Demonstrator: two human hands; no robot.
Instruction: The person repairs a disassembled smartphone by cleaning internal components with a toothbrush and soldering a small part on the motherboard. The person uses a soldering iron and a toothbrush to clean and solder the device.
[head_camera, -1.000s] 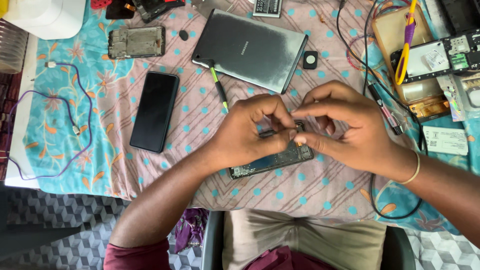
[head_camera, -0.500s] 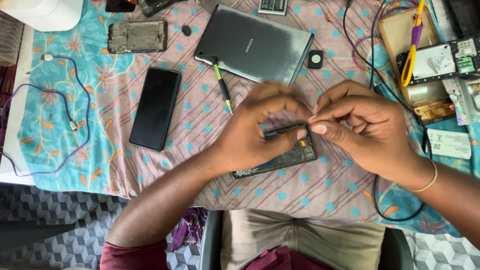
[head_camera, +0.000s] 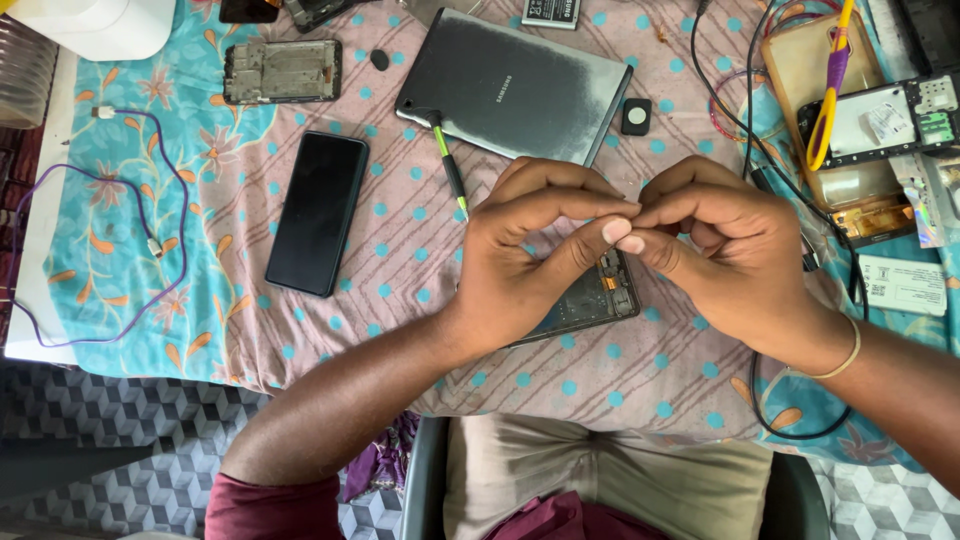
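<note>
1. The left hand (head_camera: 520, 270) and the right hand (head_camera: 730, 250) meet fingertip to fingertip over an opened phone body (head_camera: 590, 300) that lies flat on the counter (head_camera: 420, 260), near its front edge.
2. The left hand's fingers (head_camera: 600, 235) are curled together, thumb tip pressed toward the right hand's fingertips; whether something tiny is pinched between them cannot be told.
3. The right hand's fingers (head_camera: 640, 243) are bunched together too, touching those of the left hand just above the phone body's upper end.
4. The phone body shows dark inner parts and is half hidden beneath both hands.
5. A thin green-handled tool (head_camera: 450, 170) lies just behind the left hand, its dark head resting on the corner of a grey tablet (head_camera: 520, 85).
6. A black phone (head_camera: 318, 212) lies face up, well to the left of the hands.
7. A bare metal phone frame (head_camera: 282, 71) sits further back on the left.
8. A purple cable (head_camera: 120, 200) loops across the left end of the patterned cloth.
9. A small black square part (head_camera: 636, 116) rests beside the tablet's right edge.
10. Black wires (head_camera: 790, 400) curl past the right wrist, which wears a thin bangle (head_camera: 840, 360).
</note>
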